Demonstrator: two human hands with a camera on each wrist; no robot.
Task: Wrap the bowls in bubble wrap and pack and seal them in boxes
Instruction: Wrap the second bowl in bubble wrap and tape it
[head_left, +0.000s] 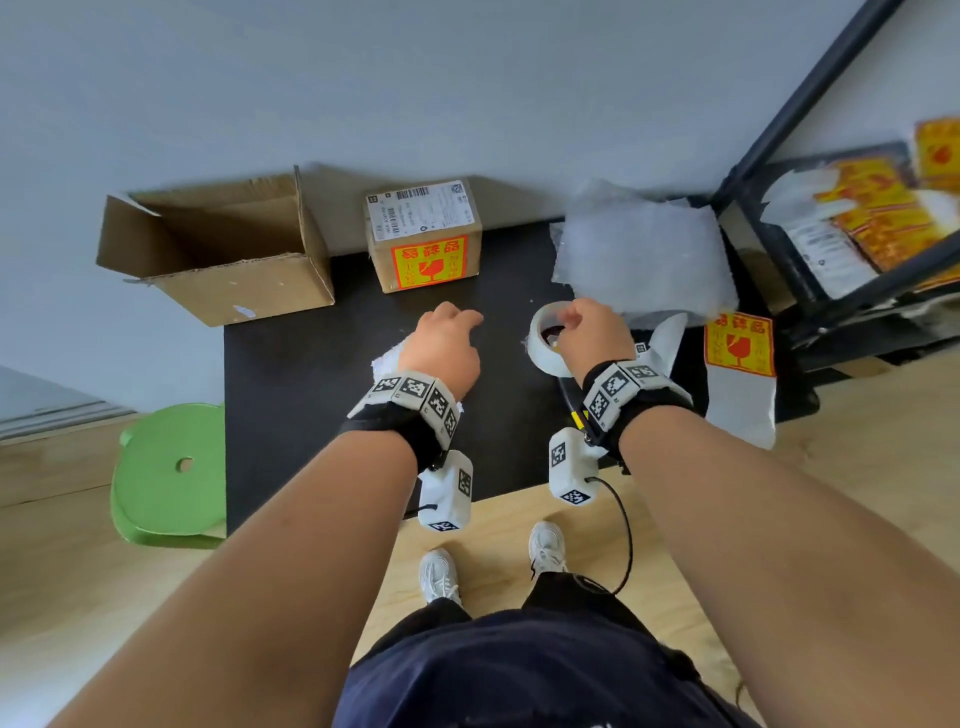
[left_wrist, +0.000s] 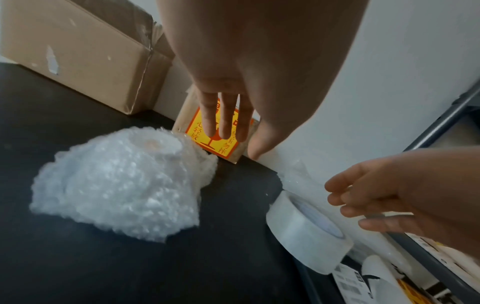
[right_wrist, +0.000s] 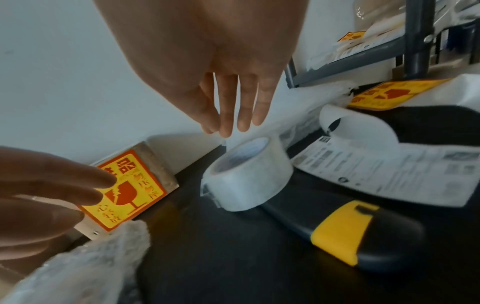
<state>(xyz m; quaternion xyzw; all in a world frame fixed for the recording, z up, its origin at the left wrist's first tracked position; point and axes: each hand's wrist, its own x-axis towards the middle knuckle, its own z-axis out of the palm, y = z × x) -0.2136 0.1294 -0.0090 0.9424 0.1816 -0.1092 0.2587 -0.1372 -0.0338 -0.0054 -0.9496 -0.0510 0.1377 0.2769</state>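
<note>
Open carton (head_left: 218, 249) sits far left, presumably awaiting the wrapped bowl (left_wrist: 116, 183), which lies on the mat under our left hand (head_left: 444, 345). That hand hovers with relaxed, straight fingers and grips nothing. Sealed box (head_left: 423, 236) stands against the wall. Right hand (head_left: 592, 332), fingers extended and empty, reaches down over the tape roll (right_wrist: 246, 174), likely to tape the wrap.

Both bare forearms reach forward and down, each wrist strapped with a black band carrying coded markers. The left hand (head_left: 447, 345) hangs palm down, its fingers (left_wrist: 224, 121) straight and loosely together, holding nothing. The right hand (head_left: 589, 332) is likewise open-fingered, fingertips (right_wrist: 228, 125) pointing downward, gripping nothing.
</note>
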